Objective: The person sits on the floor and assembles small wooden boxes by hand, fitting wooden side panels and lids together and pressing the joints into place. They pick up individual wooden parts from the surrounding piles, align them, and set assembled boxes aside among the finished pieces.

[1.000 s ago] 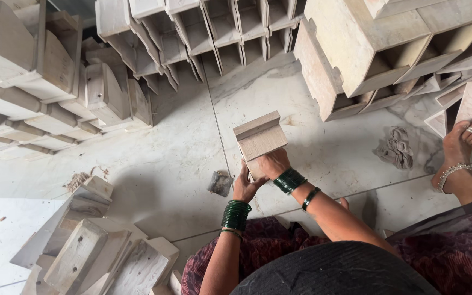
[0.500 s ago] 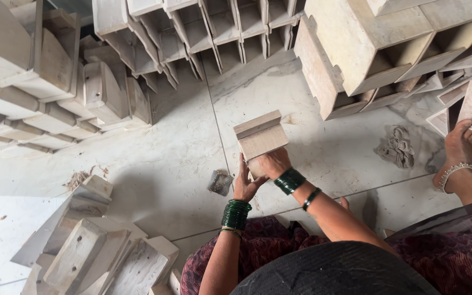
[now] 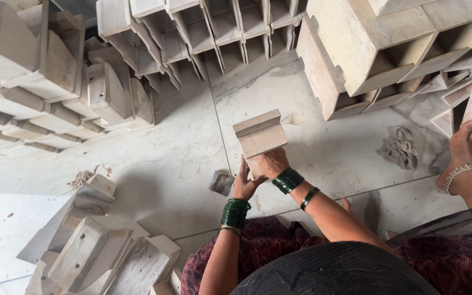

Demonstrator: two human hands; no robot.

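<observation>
Green bangles on both wrists, thin dark band on right forearm, silver anklet, maroon patterned clothing
</observation>
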